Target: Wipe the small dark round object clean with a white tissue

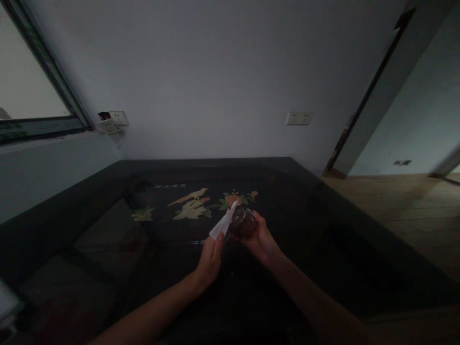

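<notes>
Pinched in my left hand [211, 254] is a white paper tissue [223, 224], its folded tip pointing up and away from me. Fingers of my right hand [261, 239] wrap round the side of a clear glass cup [243, 222], which is tilted with its round rim partly toward me. The tissue lies against or just beside the cup's left side; I cannot tell whether they touch. Both hands are held above the dark glossy table [230, 297]. The dim light hides the cup's lower part and the fingers beneath it.
The tabletop carries a painted bird and flower picture [190, 206]. Behind it is a plain wall with a double socket [299, 118]. More sockets [118, 118] sit by the window at left. A pale object [7, 302] shows at the lower left edge. Wooden floor [395, 201] lies right.
</notes>
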### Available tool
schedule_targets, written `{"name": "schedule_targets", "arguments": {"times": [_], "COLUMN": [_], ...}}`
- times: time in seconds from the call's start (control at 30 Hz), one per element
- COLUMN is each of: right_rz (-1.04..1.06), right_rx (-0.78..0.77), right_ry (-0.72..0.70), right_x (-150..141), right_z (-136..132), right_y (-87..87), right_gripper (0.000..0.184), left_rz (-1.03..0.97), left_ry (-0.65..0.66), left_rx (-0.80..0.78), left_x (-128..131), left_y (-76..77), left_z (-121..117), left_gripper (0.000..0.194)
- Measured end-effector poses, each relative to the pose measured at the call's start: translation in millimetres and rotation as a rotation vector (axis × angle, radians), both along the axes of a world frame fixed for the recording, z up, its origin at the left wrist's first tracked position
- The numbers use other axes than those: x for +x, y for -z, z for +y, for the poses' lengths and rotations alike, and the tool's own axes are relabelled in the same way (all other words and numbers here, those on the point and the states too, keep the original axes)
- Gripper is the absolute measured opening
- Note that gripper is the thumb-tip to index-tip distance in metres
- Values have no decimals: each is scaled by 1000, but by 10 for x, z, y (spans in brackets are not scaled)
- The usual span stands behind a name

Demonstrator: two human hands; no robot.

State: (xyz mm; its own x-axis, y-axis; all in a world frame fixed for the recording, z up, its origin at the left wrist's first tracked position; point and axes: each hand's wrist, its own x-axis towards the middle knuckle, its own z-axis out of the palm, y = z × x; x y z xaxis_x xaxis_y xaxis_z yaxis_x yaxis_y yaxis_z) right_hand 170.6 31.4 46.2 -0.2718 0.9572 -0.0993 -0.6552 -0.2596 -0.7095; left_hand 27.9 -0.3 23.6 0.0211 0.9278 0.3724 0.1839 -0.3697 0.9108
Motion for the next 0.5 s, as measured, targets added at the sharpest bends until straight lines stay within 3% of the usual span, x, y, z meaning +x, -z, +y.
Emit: {"name": "schedule_targets", "arguments": {"times": [0.13,0.23,0.3,0.4,0.5], "right_rz": [56,45,17,-34,-98], "right_rx": [-7,9,28,54,84], "right_ry": [28,19,20,-28,-113], "right_x": [4,-42,-86,-138,-144], "right_z": [32,13,-14,-56,-74], "right_y": [-15,9,40,92,128], "right_gripper": [34,33,31,30,31], "left_rz": [205,386,439,388,190], "left_ry": [178,258,272,274,201], "left_rx": [342,580,658,580,305], "left_x": [-7,-53,-89,-127,-129], "left_y": [82,10,-56,-111,-118], "left_z": [-20,16,44,68,84], "left_gripper": [48,53,54,49,45]}}
